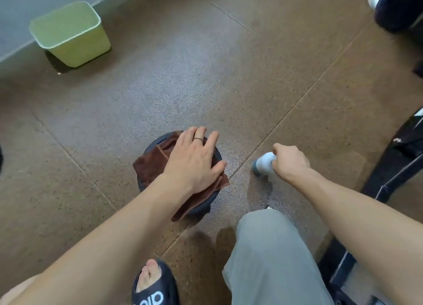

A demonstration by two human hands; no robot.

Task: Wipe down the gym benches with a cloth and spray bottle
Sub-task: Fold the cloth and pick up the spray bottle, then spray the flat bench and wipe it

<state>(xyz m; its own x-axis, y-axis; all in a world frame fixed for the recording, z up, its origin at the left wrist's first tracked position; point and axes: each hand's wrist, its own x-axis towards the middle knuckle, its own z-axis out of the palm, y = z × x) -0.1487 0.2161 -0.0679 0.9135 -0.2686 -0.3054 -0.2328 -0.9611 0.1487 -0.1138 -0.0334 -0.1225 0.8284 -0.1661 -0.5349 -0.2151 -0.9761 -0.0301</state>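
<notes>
Wiping step in hand, by the look of it. Left hand [194, 160] lies flat, fingers straight and spread, pressing a brown cloth [155, 161] onto a small round dark padded seat [207, 207] near the middle of the view; the cloth is folded, drapes over the near and left edges of the pad, and covers most of the top, so little of the pad itself shows. A ring sits on one finger of that hand. Right hand [289, 161] is just to the right of the seat, fingers curled round a white spray bottle [263, 163] with a darker band at its far end; bottle held low over the floor, pointing left toward the pad but apart from it. Nozzle and trigger are hidden by the hand, so no telling whether it is being squeezed. Speckled brown floor [251, 71] all round; green bin [71, 33] against the wall at upper left; black frame of some gym equipment [393, 167] along the right edge; another person's shoe at top right. Judgement: this pad is mid-wipe. Next move likely calls for sweeping the flat hand across the top and round the rim, keeping the cloth from sliding off its overhanging side, with the bottle held clear.
</notes>
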